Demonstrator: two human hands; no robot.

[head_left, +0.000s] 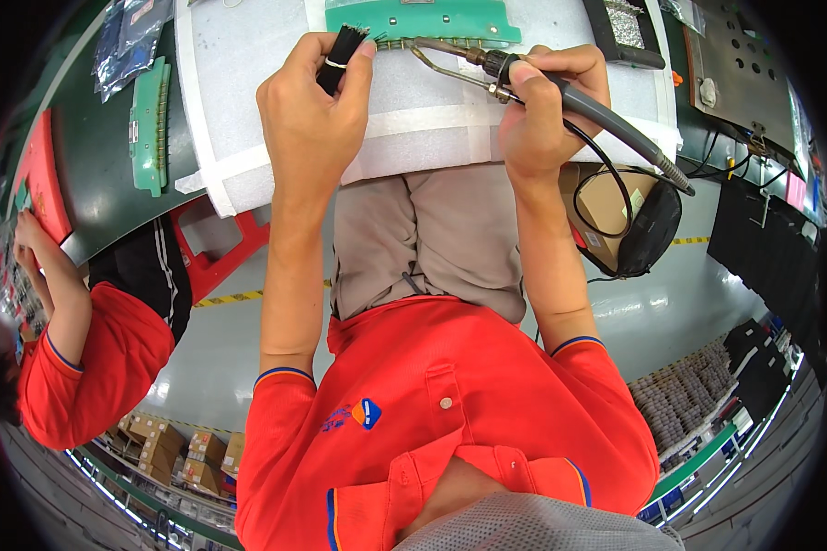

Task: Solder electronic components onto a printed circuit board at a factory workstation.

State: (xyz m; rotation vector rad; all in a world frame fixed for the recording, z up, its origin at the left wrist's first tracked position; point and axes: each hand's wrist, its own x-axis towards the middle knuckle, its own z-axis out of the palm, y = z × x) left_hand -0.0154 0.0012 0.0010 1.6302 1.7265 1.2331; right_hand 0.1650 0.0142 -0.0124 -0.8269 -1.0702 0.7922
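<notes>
My left hand (pixel 311 119) is closed on a bundle of black wires (pixel 338 64) tied with a white band. The wires' fine ends point up beside the left part of a curved green fixture (pixel 423 18), whose near edge carries a row of small brass-coloured pins (pixel 441 42). From the right, my right hand (pixel 551 96) grips a soldering iron (pixel 498 66) with a thin metal feed tube alongside. Its tip lies at the pin row, a little right of the wire ends. Whether the tip touches a pin, I cannot tell.
White foam (pixel 239 92) edged with tape lies under the work. Another green fixture (pixel 149 129) rests on the dark table to the left, near plastic bags (pixel 136 37). A black holder with metal wool (pixel 627 26) stands far right. A co-worker in red (pixel 101 358) sits at left.
</notes>
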